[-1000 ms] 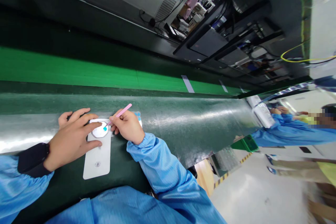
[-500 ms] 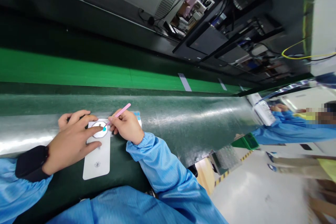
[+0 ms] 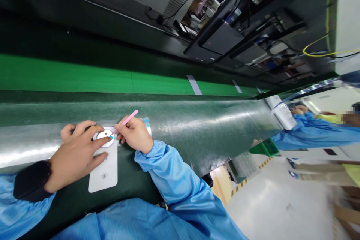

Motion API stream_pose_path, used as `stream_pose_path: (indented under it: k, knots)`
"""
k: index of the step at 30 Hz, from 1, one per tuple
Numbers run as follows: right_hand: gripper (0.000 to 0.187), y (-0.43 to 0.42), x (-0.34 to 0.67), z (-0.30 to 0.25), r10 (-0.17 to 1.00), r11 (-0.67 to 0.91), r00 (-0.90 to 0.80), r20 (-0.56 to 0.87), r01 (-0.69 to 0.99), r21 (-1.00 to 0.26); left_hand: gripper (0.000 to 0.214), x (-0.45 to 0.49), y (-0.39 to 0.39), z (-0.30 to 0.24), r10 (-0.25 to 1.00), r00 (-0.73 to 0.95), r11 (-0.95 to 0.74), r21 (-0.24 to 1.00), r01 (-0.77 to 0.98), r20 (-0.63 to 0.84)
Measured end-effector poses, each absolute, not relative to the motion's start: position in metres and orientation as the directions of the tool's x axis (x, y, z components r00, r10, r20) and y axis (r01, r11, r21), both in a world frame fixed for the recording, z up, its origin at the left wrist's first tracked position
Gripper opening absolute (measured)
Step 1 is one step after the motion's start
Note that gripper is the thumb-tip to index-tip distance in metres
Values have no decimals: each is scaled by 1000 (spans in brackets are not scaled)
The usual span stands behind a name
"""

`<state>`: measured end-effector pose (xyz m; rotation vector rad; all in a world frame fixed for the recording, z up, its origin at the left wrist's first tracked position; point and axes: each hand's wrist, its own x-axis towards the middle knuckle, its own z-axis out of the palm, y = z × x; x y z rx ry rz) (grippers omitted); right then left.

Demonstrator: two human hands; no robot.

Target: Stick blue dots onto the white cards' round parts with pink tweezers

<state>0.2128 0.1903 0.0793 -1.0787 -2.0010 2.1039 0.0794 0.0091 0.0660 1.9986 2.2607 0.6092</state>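
Observation:
A white rectangular panel with rounded corners [image 3: 108,176] lies on the green bench top, an oval white part [image 3: 104,135] at its far end. On that oval is a small blue dot [image 3: 111,137], partly covered by a fingertip. My left hand [image 3: 81,153] rests over the panel, fingers stretched out, its index fingertip on the dot. In a pinch, my right hand [image 3: 133,133] holds slim pink tweezers [image 3: 129,117], their tip beside the dot. Partly under this hand sits a sheet with blue round stickers [image 3: 146,123].
A bright green belt [image 3: 157,82] runs behind the bench, with flat pale panels [image 3: 194,84] on it. Dark equipment [image 3: 222,39] stands beyond. To the right are a white stack [image 3: 281,114], a green bin [image 3: 266,147] and a co-worker in a blue sleeve [image 3: 306,133].
My left index fingertip has moved slightly onto the blue dot and covers more of it. My right hand keeps the tweezers at nearly the same spot. The view has shifted a little.

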Motion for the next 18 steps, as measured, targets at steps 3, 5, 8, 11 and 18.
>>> stream_pose_path:
  k: [3, 5, 8, 11, 18]
  knots:
    - [18, 190, 213, 78, 482, -157, -760, -436, 414, -897, 33, 80, 9, 68, 966, -158, 84, 330, 940, 205]
    - [18, 190, 213, 76, 486, -156, -766, -421, 398, -904, 34, 80, 9, 69, 965, -157, 85, 315, 945, 212]
    - [16, 190, 214, 74, 504, -172, -769, -393, 356, -918, 37, 81, 9, 70, 962, -147, 76, 290, 954, 231]
    - [17, 190, 215, 72, 524, -182, -763, -379, 334, -925, 37, 82, 8, 69, 962, -154, 82, 299, 951, 225]
    - [21, 192, 213, 71, 510, -171, -773, -378, 340, -925, 37, 87, 6, 68, 963, -172, 110, 282, 953, 206]
